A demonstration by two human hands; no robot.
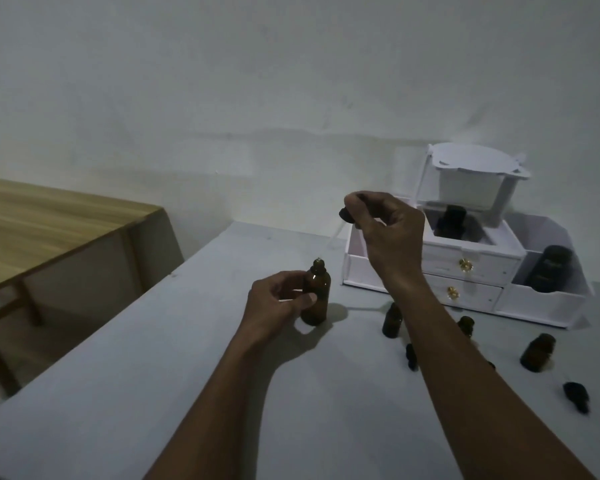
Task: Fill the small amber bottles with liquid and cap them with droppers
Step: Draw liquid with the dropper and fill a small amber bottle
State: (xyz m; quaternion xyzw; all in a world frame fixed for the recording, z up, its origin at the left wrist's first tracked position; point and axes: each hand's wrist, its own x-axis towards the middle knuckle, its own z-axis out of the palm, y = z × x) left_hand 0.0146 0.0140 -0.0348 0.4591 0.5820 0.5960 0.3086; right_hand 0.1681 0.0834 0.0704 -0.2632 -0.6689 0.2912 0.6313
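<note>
A tall amber bottle (316,294) stands upright on the grey table (153,375), uncapped, with my left hand (276,304) gripping its side. Above and to the right of it, my right hand (383,225) pinches a dropper (347,216) by its black bulb; the thin glass tube slants down toward the bottle's mouth, with its tip just above it. Small amber bottles (392,320) (538,352) (466,325) stand open right of my right forearm. Loose black dropper caps (576,396) (412,356) lie among them.
A white organiser (465,268) with two gold-knobbed drawers stands at the back right, holding dark bottles (449,221) (549,273) in its compartments. A wooden table (49,223) stands to the left across a gap. The wall is close behind.
</note>
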